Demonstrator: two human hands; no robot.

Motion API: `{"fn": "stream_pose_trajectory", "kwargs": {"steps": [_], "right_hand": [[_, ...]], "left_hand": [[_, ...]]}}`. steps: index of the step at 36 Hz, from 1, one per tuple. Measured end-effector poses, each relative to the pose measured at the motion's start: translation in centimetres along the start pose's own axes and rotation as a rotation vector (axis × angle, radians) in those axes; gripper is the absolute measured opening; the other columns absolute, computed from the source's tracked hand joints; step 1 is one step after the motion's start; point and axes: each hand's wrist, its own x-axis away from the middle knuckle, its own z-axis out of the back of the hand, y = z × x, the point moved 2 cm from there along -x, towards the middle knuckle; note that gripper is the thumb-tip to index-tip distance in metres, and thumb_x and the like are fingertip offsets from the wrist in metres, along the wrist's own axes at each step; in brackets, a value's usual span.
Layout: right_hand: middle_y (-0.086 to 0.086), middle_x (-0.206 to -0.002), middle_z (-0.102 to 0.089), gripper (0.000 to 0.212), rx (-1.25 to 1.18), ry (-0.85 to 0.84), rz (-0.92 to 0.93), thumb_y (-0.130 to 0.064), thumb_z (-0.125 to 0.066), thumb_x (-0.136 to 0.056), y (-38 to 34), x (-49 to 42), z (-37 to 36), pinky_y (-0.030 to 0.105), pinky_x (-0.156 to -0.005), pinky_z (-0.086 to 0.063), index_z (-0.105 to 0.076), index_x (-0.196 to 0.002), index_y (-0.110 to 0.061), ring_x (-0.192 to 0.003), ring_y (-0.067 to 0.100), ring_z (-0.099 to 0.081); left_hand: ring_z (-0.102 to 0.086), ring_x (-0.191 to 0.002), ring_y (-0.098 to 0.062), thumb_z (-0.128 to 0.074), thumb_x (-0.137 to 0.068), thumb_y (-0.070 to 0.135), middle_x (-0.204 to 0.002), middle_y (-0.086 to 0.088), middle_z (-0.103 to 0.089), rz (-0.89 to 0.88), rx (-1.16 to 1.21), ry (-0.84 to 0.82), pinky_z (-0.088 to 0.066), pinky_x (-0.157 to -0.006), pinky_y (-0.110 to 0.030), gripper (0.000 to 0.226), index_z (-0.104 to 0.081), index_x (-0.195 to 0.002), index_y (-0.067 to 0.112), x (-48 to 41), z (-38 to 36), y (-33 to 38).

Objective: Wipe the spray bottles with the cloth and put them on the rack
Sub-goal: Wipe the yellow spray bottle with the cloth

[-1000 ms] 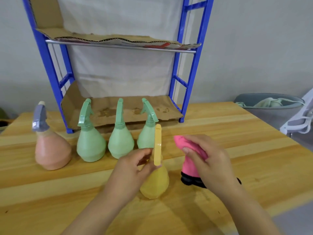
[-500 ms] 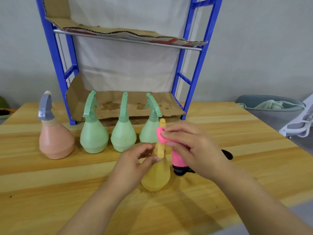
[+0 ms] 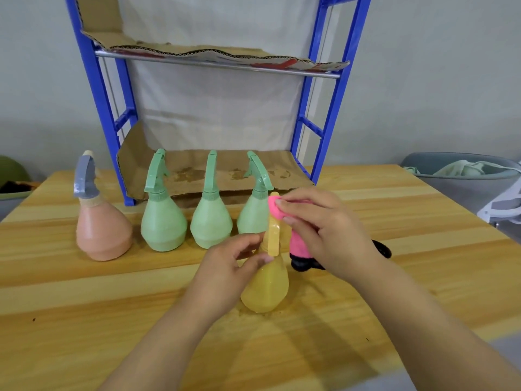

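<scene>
A yellow spray bottle (image 3: 266, 286) stands on the wooden table (image 3: 84, 306) in front of me. My left hand (image 3: 225, 266) grips its neck just below the trigger head. My right hand (image 3: 318, 232) holds a pink cloth (image 3: 297, 241) with a black edge and presses it against the top of the yellow nozzle. Three green spray bottles (image 3: 163, 218) (image 3: 211, 218) (image 3: 253, 213) stand in a row behind, with a peach bottle (image 3: 103, 230) with a grey head to their left. The blue rack (image 3: 328, 117) stands at the back, its cardboard shelves bare.
A grey bin (image 3: 462, 179) holding pale cloth sits beyond the table's right edge, next to a white and grey chair part (image 3: 501, 204). A green object (image 3: 12, 176) lies off the table's far left.
My right hand has carried the pink cloth leftward from beside the yellow bottle onto its nozzle top. My left hand has kept its hold on the bottle neck.
</scene>
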Motion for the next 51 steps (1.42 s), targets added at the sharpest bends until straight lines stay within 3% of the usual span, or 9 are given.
{"fn": "stream_pose_trajectory", "kwargs": {"steps": [9,15,17,20,24,30,34,41,51], "right_hand": [[-0.002,-0.118,-0.064,0.03,-0.044,-0.067,0.022,-0.024,-0.055,-0.093,-1.6,3.2,0.5,0.032,-0.089,-0.05,-0.067,-0.118,-0.015,-0.11,0.014,-0.058],[-0.004,-0.117,-0.062,0.031,-0.072,-0.107,-0.044,-0.026,-0.053,-0.093,-2.0,4.4,1.3,0.034,-0.082,-0.052,-0.068,-0.117,-0.015,-0.106,0.015,-0.06],[-0.008,-0.117,-0.059,0.034,-0.085,-0.098,-0.121,-0.029,-0.051,-0.092,-2.0,4.6,1.5,0.032,-0.081,-0.052,-0.067,-0.119,-0.016,-0.105,0.01,-0.058],[-0.012,-0.115,-0.056,0.036,-0.112,-0.037,-0.231,-0.028,-0.054,-0.09,-1.8,5.0,1.6,0.022,-0.081,-0.05,-0.065,-0.122,-0.016,-0.101,0.004,-0.056],[-0.011,-0.117,-0.049,0.035,-0.126,0.062,-0.36,-0.021,-0.059,-0.086,-1.7,5.6,1.4,0.01,-0.082,-0.045,-0.065,-0.12,-0.022,-0.101,0.004,-0.052],[-0.006,-0.106,-0.053,0.035,-0.187,0.14,-0.414,-0.01,-0.069,-0.084,-1.9,6.1,1.0,0.005,-0.086,-0.04,-0.067,-0.117,-0.022,-0.101,-0.002,-0.052],[-0.011,-0.109,-0.057,0.04,-0.256,0.11,-0.512,-0.008,-0.071,-0.083,-1.7,6.7,0.6,0.005,-0.086,-0.041,-0.064,-0.117,-0.029,-0.106,-0.002,-0.053],[-0.009,-0.106,-0.059,0.035,-0.314,0.182,-0.515,-0.008,-0.072,-0.082,-2.1,6.6,0.1,0.007,-0.083,-0.043,-0.067,-0.111,-0.027,-0.103,0.001,-0.056],[-0.011,-0.104,-0.056,0.03,-0.262,0.31,-0.456,-0.01,-0.07,-0.084,-2.5,3.4,-1.7,0.007,-0.084,-0.043,-0.068,-0.113,-0.017,-0.101,-0.003,-0.053]], "left_hand": [[-0.058,-0.1,0.002,-0.065,-0.084,0.03,-0.106,0.015,-0.066,0.002,-0.083,-0.027,-0.048,-0.083,-0.016,0.031,-0.068,-0.114,0.026,-0.1,0.4,-0.3],[-0.053,-0.103,0.006,-0.062,-0.087,0.016,-0.106,0.028,-0.06,0.0,-0.073,-0.02,-0.044,-0.089,-0.019,0.041,-0.058,-0.105,0.053,0.5,0.5,0.4],[-0.054,-0.104,0.004,-0.058,-0.086,0.015,-0.107,0.025,-0.061,0.023,-0.001,0.011,-0.044,-0.092,-0.023,0.041,-0.06,-0.107,0.05,0.6,0.4,0.7],[-0.058,-0.098,-0.002,-0.06,-0.082,0.034,-0.107,0.016,-0.062,0.064,0.158,0.107,-0.049,-0.087,-0.028,0.026,-0.063,-0.107,0.04,0.8,0.2,1.3],[-0.06,-0.089,0.0,-0.073,-0.066,0.06,-0.101,0.014,-0.061,0.09,0.189,0.185,-0.049,-0.075,-0.023,0.042,-0.06,-0.098,0.037,0.7,-0.1,2.3],[-0.063,-0.084,0.0,-0.076,-0.076,0.026,-0.089,0.016,-0.066,0.089,0.148,0.223,-0.054,-0.073,-0.022,0.021,-0.065,-0.091,0.035,0.4,-0.2,2.9],[-0.067,-0.083,0.001,-0.071,-0.081,0.011,-0.087,0.019,-0.073,0.054,0.172,0.177,-0.054,-0.072,-0.016,0.027,-0.069,-0.088,0.037,0.5,0.7,3.1],[-0.068,-0.095,-0.003,-0.066,-0.084,0.009,-0.097,0.012,-0.075,0.088,0.213,0.142,-0.053,-0.086,-0.024,0.025,-0.072,-0.106,0.022,0.3,2.0,2.1],[-0.07,-0.087,-0.005,-0.067,-0.082,0.016,-0.091,0.017,-0.074,0.069,0.203,0.164,-0.053,-0.078,-0.016,0.023,-0.071,-0.095,0.034,0.2,2.0,1.8]]}}
